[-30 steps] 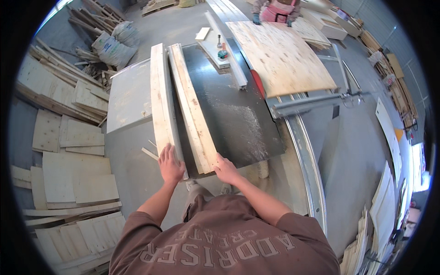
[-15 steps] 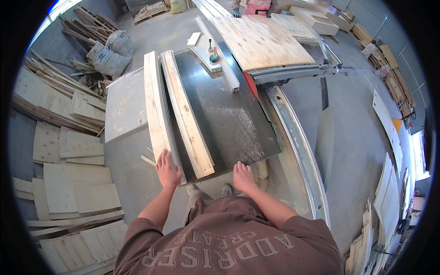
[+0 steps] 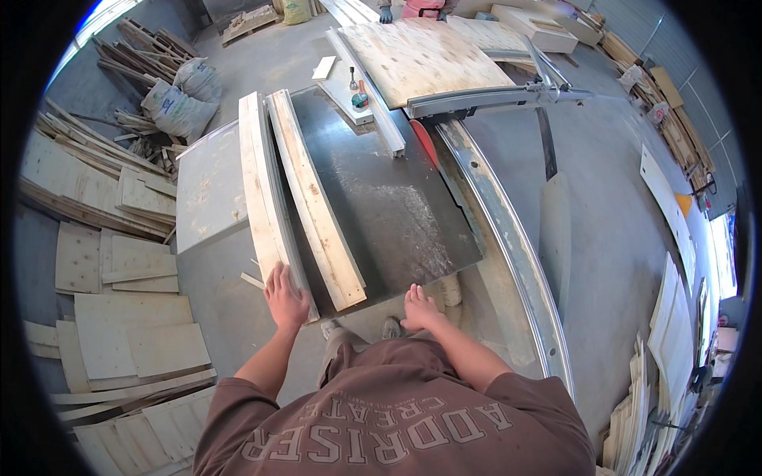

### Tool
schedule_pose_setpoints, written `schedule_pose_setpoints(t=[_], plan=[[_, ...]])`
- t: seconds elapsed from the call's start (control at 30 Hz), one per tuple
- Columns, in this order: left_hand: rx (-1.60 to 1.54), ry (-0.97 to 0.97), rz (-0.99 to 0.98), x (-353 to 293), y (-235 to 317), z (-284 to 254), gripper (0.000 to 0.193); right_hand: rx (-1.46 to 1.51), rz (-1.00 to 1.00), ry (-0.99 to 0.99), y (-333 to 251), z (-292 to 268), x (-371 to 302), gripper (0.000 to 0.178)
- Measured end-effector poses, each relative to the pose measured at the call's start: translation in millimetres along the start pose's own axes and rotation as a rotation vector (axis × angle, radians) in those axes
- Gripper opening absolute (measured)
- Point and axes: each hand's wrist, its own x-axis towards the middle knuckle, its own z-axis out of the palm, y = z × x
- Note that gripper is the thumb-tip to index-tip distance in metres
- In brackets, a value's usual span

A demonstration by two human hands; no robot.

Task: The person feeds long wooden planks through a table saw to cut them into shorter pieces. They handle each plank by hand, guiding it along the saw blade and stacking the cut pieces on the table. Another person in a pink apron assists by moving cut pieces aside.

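My left hand lies with outstretched fingers on the near end of a stack of long, narrow plywood strips. To the right of that stack, a second group of pale strips lies along the dark saw table. My right hand hovers at the table's near edge, fingers loosely extended and holding nothing. A red blade guard rises at the table's right side, next to a metal fence.
A large plywood sheet rests on the sliding carriage beyond the table; a co-worker's gloved hand is at its far edge. A metal rail runs along the right. A drill sits on a white board. Plywood offcuts lie at left.
The large plywood sheet and its carriage have slid farther away. My right hand has loosened from the table edge, its fingers extending. My left hand stays on the strips.
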Motion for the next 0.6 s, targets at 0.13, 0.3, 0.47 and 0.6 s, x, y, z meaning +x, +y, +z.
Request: schedule_pose_setpoints(t=[0.13, 0.3, 0.47, 0.6], plan=[[-0.001, 0.001, 0.005, 0, -1, 0, 0.072, 0.03, -0.019, -0.009, 5, -3, -1, 0.112], [-0.008, -0.002, 0.003, -1, -1, 0, 0.072, 0.089, -0.008, -0.043, 3, -18, -8, 0.111], [-0.016, -0.005, -0.001, -1, 0, -2, 0.073, 0.071, -0.007, -0.035, 3, -15, -8, 0.113], [-0.017, -0.002, 0.005, 0, 0, -2, 0.073, 0.063, 0.001, -0.033, 2, -14, -7, 0.113]])
